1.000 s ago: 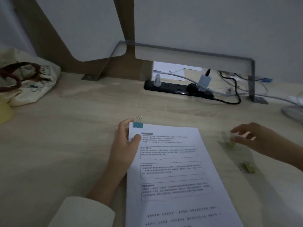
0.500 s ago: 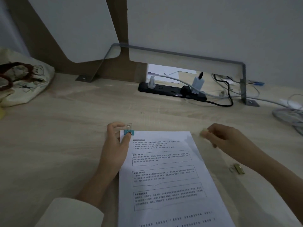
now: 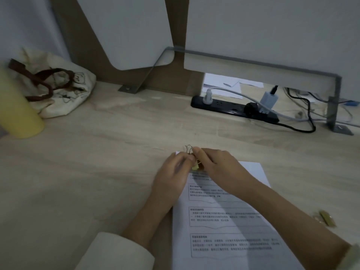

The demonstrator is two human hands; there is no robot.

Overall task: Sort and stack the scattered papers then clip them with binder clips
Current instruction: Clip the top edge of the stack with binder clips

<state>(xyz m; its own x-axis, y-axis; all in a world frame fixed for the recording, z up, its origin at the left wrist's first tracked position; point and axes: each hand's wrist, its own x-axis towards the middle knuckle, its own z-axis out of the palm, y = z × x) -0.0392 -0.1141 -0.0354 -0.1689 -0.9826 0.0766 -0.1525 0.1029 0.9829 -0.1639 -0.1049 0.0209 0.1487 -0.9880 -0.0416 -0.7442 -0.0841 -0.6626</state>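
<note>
On the near middle of the worktop [image 3: 97, 172] lies a stack of printed papers [image 3: 224, 221]. The left hand [image 3: 171, 174] holds its top left corner, fingers curled round the edge. The right hand [image 3: 220, 168] meets it there, its fingers pinching a yellow binder clip [image 3: 195, 167] over that corner. Silver wire loops [image 3: 187, 148] of a clip stick up just beyond the fingertips. A spare clip [image 3: 327, 221] lies well right of the stack. A power strip [image 3: 233, 110] sits at the back, a cloth bag [image 3: 58, 90] far left.
</note>
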